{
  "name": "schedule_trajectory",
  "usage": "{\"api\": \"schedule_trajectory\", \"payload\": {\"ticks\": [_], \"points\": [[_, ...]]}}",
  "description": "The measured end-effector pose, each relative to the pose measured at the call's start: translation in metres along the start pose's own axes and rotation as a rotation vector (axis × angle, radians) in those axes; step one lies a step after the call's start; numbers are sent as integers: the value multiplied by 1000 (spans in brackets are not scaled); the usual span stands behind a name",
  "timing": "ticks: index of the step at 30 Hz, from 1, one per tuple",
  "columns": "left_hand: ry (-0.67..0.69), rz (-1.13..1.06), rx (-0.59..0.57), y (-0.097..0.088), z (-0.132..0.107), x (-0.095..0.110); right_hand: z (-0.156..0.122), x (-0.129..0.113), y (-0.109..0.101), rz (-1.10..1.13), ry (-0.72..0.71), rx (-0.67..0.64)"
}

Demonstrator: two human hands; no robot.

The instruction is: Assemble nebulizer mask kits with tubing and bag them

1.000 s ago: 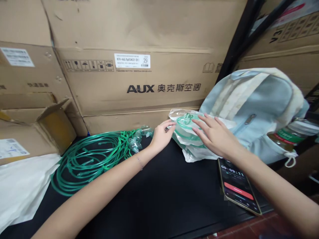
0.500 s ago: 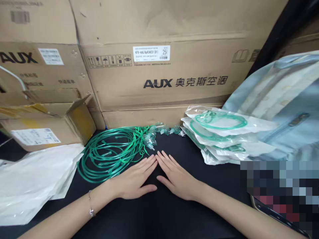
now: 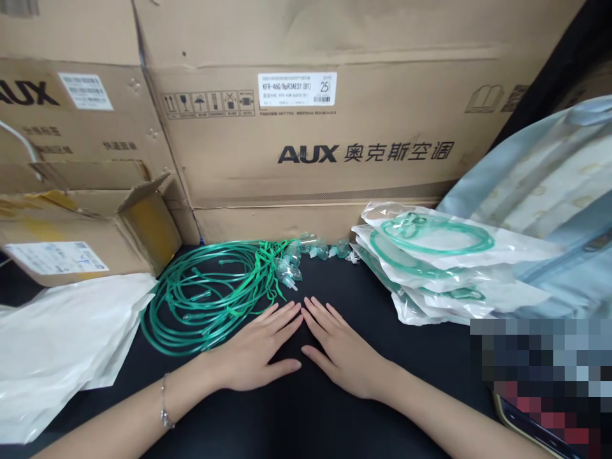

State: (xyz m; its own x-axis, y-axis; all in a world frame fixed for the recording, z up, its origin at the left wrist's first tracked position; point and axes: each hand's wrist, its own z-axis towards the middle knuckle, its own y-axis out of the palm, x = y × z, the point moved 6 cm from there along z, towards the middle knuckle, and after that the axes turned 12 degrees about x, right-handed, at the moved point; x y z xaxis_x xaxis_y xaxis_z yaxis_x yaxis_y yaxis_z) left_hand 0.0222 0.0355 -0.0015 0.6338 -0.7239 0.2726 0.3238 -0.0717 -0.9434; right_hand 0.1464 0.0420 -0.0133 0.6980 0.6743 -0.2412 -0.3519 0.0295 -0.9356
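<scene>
My left hand [image 3: 261,349] lies flat on the black table [image 3: 296,421], fingers stretched out and thumb apart, holding nothing. Opposite it, my right hand [image 3: 342,349] rests palm down in the same way, and the index fingertips nearly meet. Just beyond my left hand is a coiled pile of green clear tubing [image 3: 191,299]. Bright green straps [image 3: 270,264] lie bunched at its right end. Several small clear masks or connectors [image 3: 289,268] are strung along the back, beyond my fingertips. To the right, several sealed packs with green tubing inside [image 3: 440,245] are stacked.
White flat pouches [image 3: 57,344] lie at the left, before an opened cardboard box [image 3: 119,239]. Large AUX cartons [image 3: 229,159] stand along the back. A light blue bag [image 3: 482,175] is at the right, with a phone [image 3: 530,424] near the lower right edge.
The camera view has shifted slightly, so the cartons sit a little higher and the packs farther right. Both hands stay flat in the same place on the table.
</scene>
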Motion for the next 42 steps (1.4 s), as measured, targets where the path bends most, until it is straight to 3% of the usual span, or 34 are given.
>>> {"api": "schedule_trajectory", "payload": {"ticks": [8,21,42], "points": [[17,-11,36,0,0,-1,1,-2,-2,-9,2,-5],[-13,10,-17,1,1,-1,2,-3,-3,-17,-2,3],[9,-14,47,0,0,-1,1,-4,-4,-8,3,7]]}}
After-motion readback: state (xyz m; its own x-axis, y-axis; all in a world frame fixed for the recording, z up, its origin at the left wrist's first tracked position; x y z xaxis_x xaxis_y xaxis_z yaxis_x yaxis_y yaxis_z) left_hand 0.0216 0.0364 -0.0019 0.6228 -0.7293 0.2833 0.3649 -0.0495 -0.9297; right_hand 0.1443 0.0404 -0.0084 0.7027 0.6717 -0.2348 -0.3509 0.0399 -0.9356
